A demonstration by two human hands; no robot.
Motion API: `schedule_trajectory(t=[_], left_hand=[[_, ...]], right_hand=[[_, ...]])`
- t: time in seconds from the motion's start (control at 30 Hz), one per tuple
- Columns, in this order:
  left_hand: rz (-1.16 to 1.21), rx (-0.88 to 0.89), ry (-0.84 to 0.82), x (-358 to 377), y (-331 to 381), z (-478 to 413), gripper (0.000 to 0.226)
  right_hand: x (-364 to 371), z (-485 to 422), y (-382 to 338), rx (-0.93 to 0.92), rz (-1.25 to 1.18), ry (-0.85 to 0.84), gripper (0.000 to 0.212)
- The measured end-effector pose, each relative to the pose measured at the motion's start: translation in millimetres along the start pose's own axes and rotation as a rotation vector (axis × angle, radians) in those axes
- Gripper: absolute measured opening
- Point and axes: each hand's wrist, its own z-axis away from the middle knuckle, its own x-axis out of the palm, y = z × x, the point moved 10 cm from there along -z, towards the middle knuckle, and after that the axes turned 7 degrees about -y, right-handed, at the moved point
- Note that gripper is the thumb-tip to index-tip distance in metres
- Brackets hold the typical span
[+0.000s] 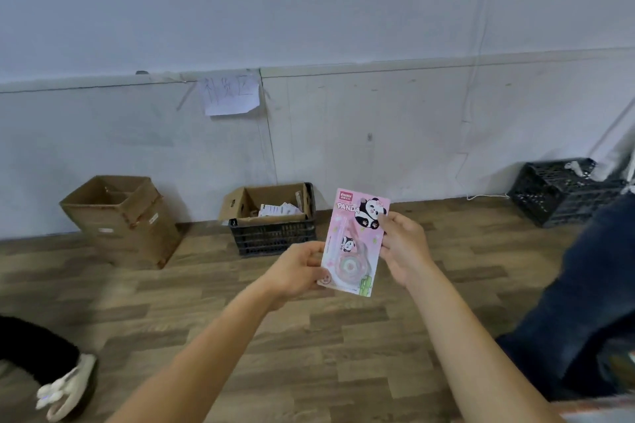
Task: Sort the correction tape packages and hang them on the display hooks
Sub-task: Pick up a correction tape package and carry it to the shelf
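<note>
Pinching the lower left edge of a pink panda correction tape package (354, 240) with the left hand (295, 269), thumb on the front. Gripping its right edge, toward the top, with the right hand (403, 244), fingers curled round the card. Held upright, slightly tilted, in mid-air over the wood floor (309, 319), mid-scene. Against the far wall: an open carton (240, 206) holding packets, set in a black crate (271, 237); further left, a tall cardboard box (123, 216); far right, a second crate (556, 192). Taped above, a paper sign (228, 94).
</note>
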Motion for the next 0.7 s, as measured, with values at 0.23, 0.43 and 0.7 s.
schedule_trajectory(t=[0.23, 0.43, 0.7], left_hand=[[-0.011, -0.009, -0.088, -25, 17, -118, 0.023], [-0.056, -0.007, -0.19, -32, 39, -262, 0.023], [-0.144, 0.002, -0.283, -46, 108, -452, 0.019]], right_hand=[[-18, -108, -21, -0.056, -0.019, 0.15, 0.022], [-64, -229, -48, -0.099, -0.071, 0.226, 0.019], [-137, -376, -132, -0.144, -0.07, 0.33, 0.022]])
